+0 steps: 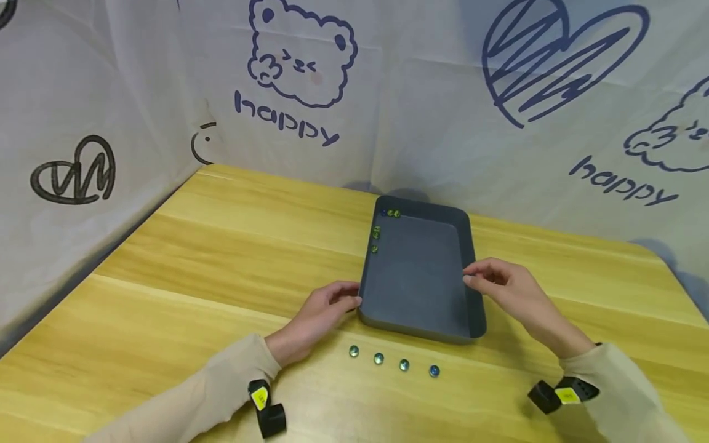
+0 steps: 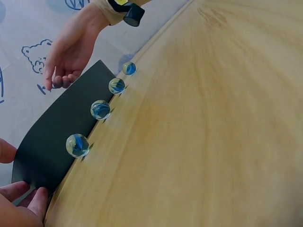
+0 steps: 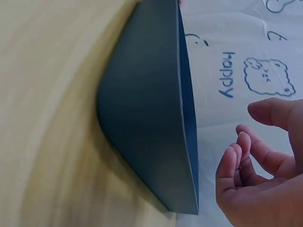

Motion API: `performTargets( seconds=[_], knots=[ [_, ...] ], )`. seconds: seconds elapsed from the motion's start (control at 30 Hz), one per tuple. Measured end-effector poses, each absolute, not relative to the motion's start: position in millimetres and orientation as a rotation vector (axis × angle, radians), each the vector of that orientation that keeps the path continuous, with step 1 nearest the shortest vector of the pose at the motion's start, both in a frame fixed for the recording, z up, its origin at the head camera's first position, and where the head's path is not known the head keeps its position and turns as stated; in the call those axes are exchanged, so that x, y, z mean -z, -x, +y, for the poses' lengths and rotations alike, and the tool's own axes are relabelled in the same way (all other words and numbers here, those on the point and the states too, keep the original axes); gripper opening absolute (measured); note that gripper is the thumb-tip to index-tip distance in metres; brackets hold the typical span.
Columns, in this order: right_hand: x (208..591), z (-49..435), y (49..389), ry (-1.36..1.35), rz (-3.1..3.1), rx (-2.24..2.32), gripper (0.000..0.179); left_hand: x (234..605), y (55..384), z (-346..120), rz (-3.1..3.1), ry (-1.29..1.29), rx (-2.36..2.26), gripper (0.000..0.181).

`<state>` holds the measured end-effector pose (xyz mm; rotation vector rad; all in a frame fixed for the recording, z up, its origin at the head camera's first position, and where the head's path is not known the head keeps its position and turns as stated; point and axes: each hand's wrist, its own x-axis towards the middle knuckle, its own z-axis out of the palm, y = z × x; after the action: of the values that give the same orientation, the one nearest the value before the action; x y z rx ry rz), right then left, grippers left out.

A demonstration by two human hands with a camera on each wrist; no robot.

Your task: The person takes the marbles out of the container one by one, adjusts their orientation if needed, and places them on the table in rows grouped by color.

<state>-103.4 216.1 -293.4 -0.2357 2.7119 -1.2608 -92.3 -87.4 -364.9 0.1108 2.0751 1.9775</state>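
Observation:
A dark grey rectangular tray [image 1: 415,277] lies on the wooden table. My left hand [image 1: 312,320] holds its near left corner, the thumb at the rim and the other fingers low against the outer wall. Over the tray's right rim hovers my right hand [image 1: 517,295], thumb and forefinger apart, the other fingers loosely curled, nothing between them; the right wrist view shows a gap between this hand [image 3: 265,165] and the wall. Several glass marbles [image 1: 379,358] with blue swirls form a row on the table along the tray's near side. Inside, several yellow-green marbles [image 1: 375,234] lie along the left and far walls.
White cloth [image 1: 388,123] with drawn hearts and bears hangs behind the table and along its left side. The tray's far end stands close to the back cloth. Wooden tabletop [image 1: 221,246] extends to both sides of the tray.

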Motion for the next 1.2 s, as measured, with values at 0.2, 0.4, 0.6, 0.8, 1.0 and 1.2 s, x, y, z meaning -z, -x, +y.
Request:
performTargets(
  seconds=[0.2,0.4,0.6,0.8,1.0,1.2],
  knots=[
    [290.1,222.4,118.3,0.189,2.661,1.289,0.041,363.8,93.7,-87.4,2.089,-0.104,-1.967,0.040],
    [284.3,223.7,135.3,0.216,2.607,1.306,0.045,363.3,94.3,-88.2,2.091,-0.102,-1.974,0.041],
    [284.2,225.3,151.5,0.222,2.551,1.306,0.049,362.8,94.3,-87.6,2.093,-0.105,-1.965,0.041],
    [283.4,222.3,165.8,0.231,2.535,1.311,0.047,362.2,94.9,-87.5,2.087,-0.109,-1.961,0.041],
    [280.9,213.8,178.7,0.210,2.533,1.334,0.047,362.3,94.6,-88.0,2.086,-0.112,-1.966,0.041],
    [280.5,208.4,186.0,0.220,2.551,1.329,0.046,363.7,95.3,-87.6,2.093,-0.122,-1.961,0.041]
  ],
)
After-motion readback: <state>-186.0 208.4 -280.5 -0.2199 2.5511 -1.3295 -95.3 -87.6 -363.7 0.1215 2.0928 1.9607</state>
